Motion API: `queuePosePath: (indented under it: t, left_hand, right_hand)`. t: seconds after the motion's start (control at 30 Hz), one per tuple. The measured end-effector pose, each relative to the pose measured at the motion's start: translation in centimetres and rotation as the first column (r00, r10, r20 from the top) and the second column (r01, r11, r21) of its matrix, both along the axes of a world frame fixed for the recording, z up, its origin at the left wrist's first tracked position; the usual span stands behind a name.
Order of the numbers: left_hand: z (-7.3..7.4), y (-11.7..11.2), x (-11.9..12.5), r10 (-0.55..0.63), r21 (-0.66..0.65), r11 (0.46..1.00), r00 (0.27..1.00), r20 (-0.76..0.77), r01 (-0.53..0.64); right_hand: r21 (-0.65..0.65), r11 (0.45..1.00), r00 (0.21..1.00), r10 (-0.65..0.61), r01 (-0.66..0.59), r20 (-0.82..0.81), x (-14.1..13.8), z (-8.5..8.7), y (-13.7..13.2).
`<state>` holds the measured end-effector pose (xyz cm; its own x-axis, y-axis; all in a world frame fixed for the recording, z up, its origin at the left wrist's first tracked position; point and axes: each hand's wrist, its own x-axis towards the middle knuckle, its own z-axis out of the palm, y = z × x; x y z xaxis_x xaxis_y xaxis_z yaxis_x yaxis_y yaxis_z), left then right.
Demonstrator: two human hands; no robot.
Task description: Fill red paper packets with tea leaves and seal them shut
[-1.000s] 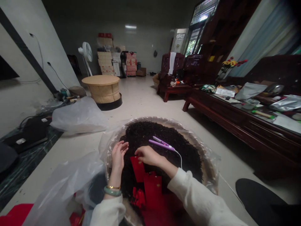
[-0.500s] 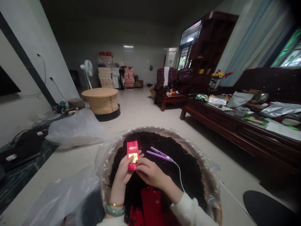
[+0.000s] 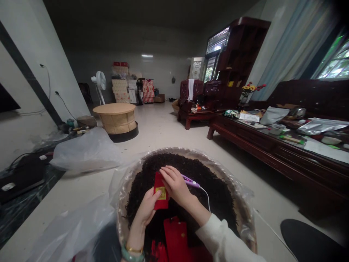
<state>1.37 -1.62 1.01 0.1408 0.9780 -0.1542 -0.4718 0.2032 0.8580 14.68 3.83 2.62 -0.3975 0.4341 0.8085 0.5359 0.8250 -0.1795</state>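
Note:
A small red packet (image 3: 157,181) with a gold label stands tilted in my left hand (image 3: 147,205), whose thumb presses on the label. My right hand (image 3: 175,185) lies with fingers stretched along the packet's upper right side, touching it; its thumb is hidden. Both hands are over a large round basket (image 3: 122,189) lined with clear plastic and filled with dark, dry tea leaves (image 3: 218,193). Behind my right hand, a purple mini flat-iron sealer (image 3: 193,183) with a white cord rests on the leaves, partly covered. Flat red packets (image 3: 176,236) lie at the near side of the basket.
Clear plastic bags (image 3: 84,151) lie on the floor at left. A round wooden-topped drum (image 3: 114,109) and a white fan (image 3: 100,80) stand farther back. Along the right runs a long dark wooden table (image 3: 259,145) with pouches and papers. A black round seat (image 3: 308,238) is at lower right.
My right hand has moved up from the packet's lower edge to its upper right side, with fingers stretched out. The packet has shifted slightly right and down, and the sealer is now partly hidden.

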Motion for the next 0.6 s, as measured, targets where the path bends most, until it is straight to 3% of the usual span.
queuePosePath:
  t: [0.07, 0.17, 0.3, 0.43, 0.53, 0.6]
  left_hand:
    - [-0.1, 0.0, 0.0, -0.001, -0.004, 1.000, 1.000, 0.008, 0.001]
    - [-0.3, -0.1, -0.1, -0.001, 0.005, 1.000, 1.000, -0.023, 0.001]
    - [-0.2, 0.0, -0.8, -0.033, 0.017, 0.999, 0.992, -0.122, 0.035]
    - [0.4, 0.7, -1.9, -0.089, -0.029, 0.996, 0.981, -0.173, 0.086]
    - [0.9, 1.7, -2.5, -0.090, 0.040, 0.993, 0.940, -0.328, 0.109]
    - [1.3, 2.3, -2.8, 0.011, 0.147, 0.987, 0.878, -0.478, 0.068]
  right_hand:
    - [0.048, 0.999, 0.999, -0.021, 0.022, -0.035, 0.1, -0.5, -0.3]
    - [0.015, 1.000, 1.000, 0.019, -0.020, 0.018, 0.5, -0.2, -0.4]
    - [-0.123, 0.985, 0.976, 0.137, -0.117, 0.171, 1.3, 1.1, -0.1]
    - [-0.324, 0.925, 0.950, 0.264, -0.200, 0.167, 2.1, 2.0, 0.1]
    - [-0.403, 0.886, 0.936, 0.316, -0.230, 0.159, 2.5, 2.2, 0.2]
    - [-0.433, 0.869, 0.919, 0.348, -0.241, 0.186, 2.7, 2.4, 0.2]
